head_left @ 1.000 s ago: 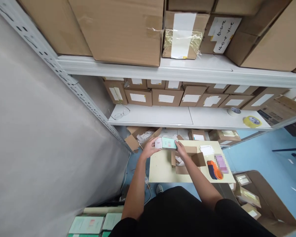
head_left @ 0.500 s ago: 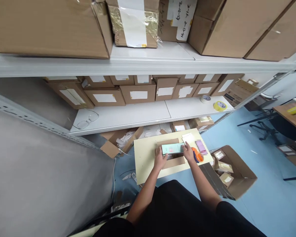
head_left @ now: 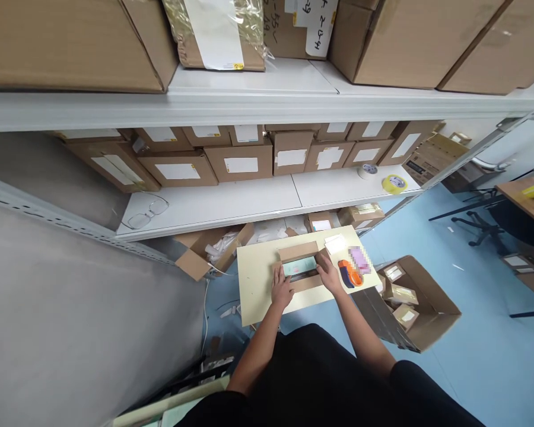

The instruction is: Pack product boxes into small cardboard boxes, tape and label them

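A slim mint-green box (head_left: 299,266) lies down inside an open cardboard box (head_left: 306,283), whose long flaps stand out on the near and far sides. My left hand (head_left: 282,290) is closed at the left end, thumb on the mint-green box and fingers by the cardboard's left edge. At the right end my right hand (head_left: 329,276) closes round the other end, beside the raised right flap; its fingertips are partly hidden. Both boxes rest on a pale yellow tabletop (head_left: 256,284). Right of them lies an orange and dark blue tape dispenser (head_left: 350,275).
White paper slips (head_left: 335,243) and a pixelated purple item (head_left: 359,260) lie on the tabletop. A large carton (head_left: 438,320) with small parcels stands on the floor at right. Behind, a shelf (head_left: 231,204) carries cardboard boxes, glasses (head_left: 148,214) and tape rolls (head_left: 394,184).
The mint-green box has gone down from above the cardboard box into it, with both hands at its ends. The view has shifted slightly.
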`<move>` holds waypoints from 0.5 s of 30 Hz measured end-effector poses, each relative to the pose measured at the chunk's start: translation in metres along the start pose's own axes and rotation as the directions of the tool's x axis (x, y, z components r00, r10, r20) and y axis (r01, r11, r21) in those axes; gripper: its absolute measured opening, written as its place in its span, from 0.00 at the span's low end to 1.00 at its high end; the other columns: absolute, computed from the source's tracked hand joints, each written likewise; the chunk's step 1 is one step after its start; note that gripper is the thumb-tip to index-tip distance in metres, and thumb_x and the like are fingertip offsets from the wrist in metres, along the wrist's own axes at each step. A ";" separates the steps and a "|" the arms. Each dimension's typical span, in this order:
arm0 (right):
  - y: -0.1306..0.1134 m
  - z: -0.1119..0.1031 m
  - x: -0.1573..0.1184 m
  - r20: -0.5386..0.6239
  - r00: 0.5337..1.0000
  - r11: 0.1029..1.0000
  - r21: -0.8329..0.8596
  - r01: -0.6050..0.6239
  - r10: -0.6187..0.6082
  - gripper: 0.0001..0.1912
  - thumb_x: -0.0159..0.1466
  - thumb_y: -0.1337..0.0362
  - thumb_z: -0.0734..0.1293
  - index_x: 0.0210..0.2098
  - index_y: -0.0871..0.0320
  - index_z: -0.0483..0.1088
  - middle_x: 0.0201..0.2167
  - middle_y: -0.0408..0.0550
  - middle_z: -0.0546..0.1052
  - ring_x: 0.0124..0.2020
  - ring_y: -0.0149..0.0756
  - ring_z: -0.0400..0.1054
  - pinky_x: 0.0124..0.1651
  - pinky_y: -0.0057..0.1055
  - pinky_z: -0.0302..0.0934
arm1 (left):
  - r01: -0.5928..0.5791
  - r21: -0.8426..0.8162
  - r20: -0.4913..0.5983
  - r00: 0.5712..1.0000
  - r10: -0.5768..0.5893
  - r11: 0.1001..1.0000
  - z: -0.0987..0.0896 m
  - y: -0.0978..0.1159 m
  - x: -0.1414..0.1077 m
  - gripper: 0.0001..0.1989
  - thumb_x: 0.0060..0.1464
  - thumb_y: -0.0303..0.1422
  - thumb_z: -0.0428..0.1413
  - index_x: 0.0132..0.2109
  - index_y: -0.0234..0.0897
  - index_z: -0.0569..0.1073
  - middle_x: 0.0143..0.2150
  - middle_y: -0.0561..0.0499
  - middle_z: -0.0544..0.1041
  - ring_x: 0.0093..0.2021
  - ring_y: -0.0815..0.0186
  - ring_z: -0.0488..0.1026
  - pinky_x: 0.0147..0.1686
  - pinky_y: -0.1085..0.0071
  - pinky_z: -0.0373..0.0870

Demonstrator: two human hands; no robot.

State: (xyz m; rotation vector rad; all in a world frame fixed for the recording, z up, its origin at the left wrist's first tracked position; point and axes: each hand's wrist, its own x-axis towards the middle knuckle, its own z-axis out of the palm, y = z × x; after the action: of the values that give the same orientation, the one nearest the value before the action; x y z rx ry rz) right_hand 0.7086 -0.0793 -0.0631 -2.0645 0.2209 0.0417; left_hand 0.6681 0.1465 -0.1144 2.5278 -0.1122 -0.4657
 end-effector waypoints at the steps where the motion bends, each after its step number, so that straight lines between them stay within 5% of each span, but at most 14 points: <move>1: 0.001 0.000 -0.001 0.014 1.000 1.000 -0.011 0.014 -0.014 0.34 0.65 0.51 0.65 0.67 0.57 0.66 0.66 0.56 0.71 0.67 0.50 0.65 0.70 0.50 0.59 | -0.001 0.009 -0.012 1.000 0.001 1.000 0.003 0.000 -0.001 0.26 0.55 0.30 0.62 0.62 0.40 0.74 0.80 0.44 0.37 0.79 0.44 0.34 0.72 0.43 0.50; 7: 0.001 -0.017 -0.009 0.109 0.987 0.991 -0.054 0.121 -0.115 0.32 0.64 0.56 0.64 0.66 0.58 0.67 0.66 0.57 0.71 0.66 0.49 0.67 0.67 0.49 0.64 | 0.059 0.042 -0.052 0.997 -0.056 0.997 0.005 0.010 0.002 0.09 0.59 0.29 0.59 0.46 0.39 0.81 0.80 0.49 0.42 0.79 0.46 0.37 0.72 0.45 0.50; 11: 0.000 -0.046 -0.011 0.177 0.957 0.966 -0.078 0.247 -0.230 0.31 0.64 0.58 0.65 0.66 0.57 0.68 0.65 0.56 0.72 0.68 0.50 0.63 0.71 0.51 0.57 | 0.099 0.072 -0.110 0.990 -0.091 0.992 0.002 0.034 -0.005 0.09 0.60 0.30 0.59 0.45 0.36 0.83 0.79 0.43 0.49 0.77 0.41 0.46 0.70 0.44 0.55; 15: -0.002 -0.080 -0.009 0.246 0.906 0.928 -0.053 0.369 -0.346 0.30 0.65 0.60 0.65 0.66 0.57 0.68 0.65 0.56 0.72 0.69 0.50 0.63 0.71 0.53 0.57 | 0.120 0.114 -0.250 0.964 -0.088 0.986 0.019 0.068 -0.038 0.10 0.59 0.28 0.59 0.44 0.38 0.84 0.77 0.43 0.56 0.75 0.41 0.51 0.68 0.44 0.60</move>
State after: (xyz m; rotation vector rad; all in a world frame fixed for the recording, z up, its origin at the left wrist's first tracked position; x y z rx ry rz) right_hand 0.6952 -0.1473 -0.0213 -2.1472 -0.3132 0.0695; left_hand 0.6272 0.0864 -0.0806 2.7045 0.0874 -0.1889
